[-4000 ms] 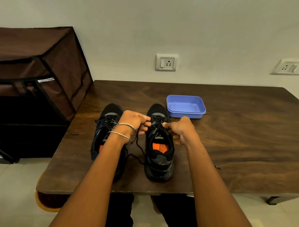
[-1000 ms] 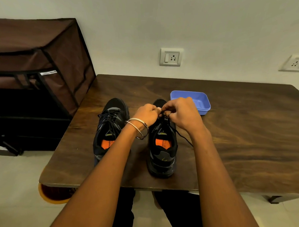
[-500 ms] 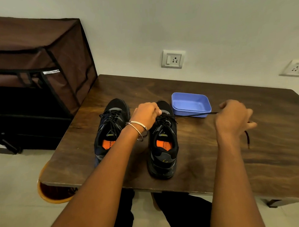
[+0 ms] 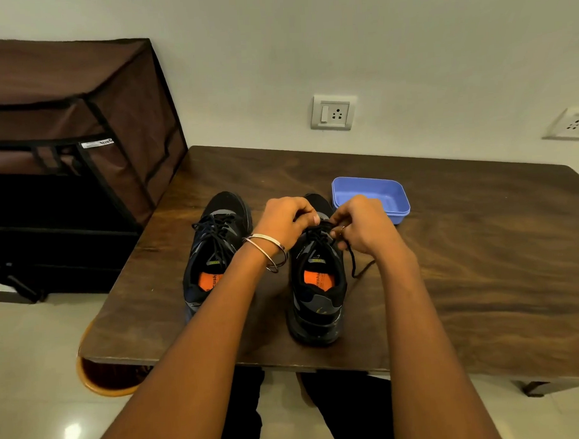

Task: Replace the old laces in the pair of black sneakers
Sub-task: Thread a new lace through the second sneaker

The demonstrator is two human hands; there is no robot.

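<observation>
Left hand (image 4: 286, 224) fingers curled, pinching black lace (image 4: 352, 259) at front eyelets of right sneaker (image 4: 319, 284). Right hand (image 4: 364, 226) fingers curled, pinching same lace; loose end trailing down onto wooden table (image 4: 482, 260). Left sneaker (image 4: 216, 245) just beside, laced. Blue tray (image 4: 371, 195) behind hands.

Two black sneakers (image 4: 216, 249) (image 4: 317, 284), two hands (image 4: 286, 224) (image 4: 365, 227), one blue tub (image 4: 370, 199), one wooden table (image 4: 466, 261), two wall sockets (image 4: 332, 113) (image 4: 571, 125), two wrist bangles (image 4: 269, 250), one brown fabric cabinet (image 4: 78, 129)
</observation>
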